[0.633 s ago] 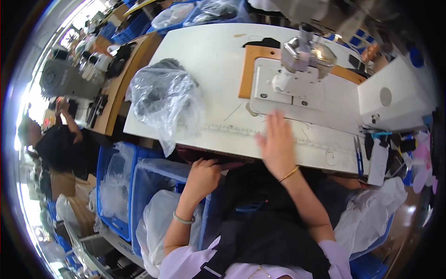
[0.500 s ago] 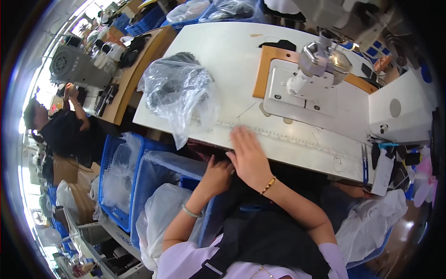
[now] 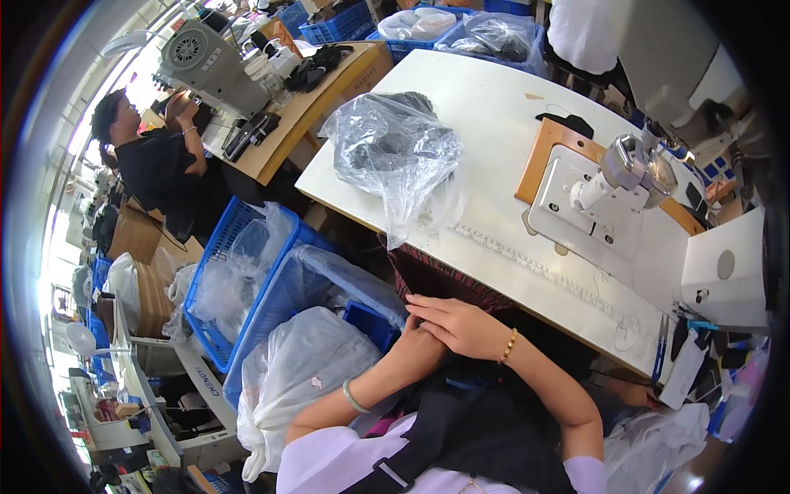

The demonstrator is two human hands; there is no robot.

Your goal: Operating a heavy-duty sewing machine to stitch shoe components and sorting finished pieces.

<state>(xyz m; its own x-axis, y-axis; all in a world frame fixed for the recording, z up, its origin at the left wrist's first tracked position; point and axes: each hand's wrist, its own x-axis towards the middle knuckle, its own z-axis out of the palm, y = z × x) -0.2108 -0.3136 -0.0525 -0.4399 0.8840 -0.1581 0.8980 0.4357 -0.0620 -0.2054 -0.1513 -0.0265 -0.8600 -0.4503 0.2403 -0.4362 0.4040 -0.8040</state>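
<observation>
Dark-red patterned cloth (image 3: 462, 286) sits under the sewing table (image 3: 485, 107) edge, twelve o'clock of both hands: right hand (image 3: 465, 326) straight-fingered, seemingly empty, over left hand (image 3: 418, 352), whose grip I can't tell; probably a hand-to-hand adjustment, next calling for parting them.

On my feed I count two hands (image 3: 461, 329), one dark red patterned cloth (image 3: 440, 278), one white worktable (image 3: 494, 148), one clear plastic bag (image 3: 395, 152) on it, one ruler strip (image 3: 535, 264), two bracelets (image 3: 508, 345), one co-worker (image 3: 156, 169) in black, one grey round-vented machine (image 3: 214, 70).
</observation>
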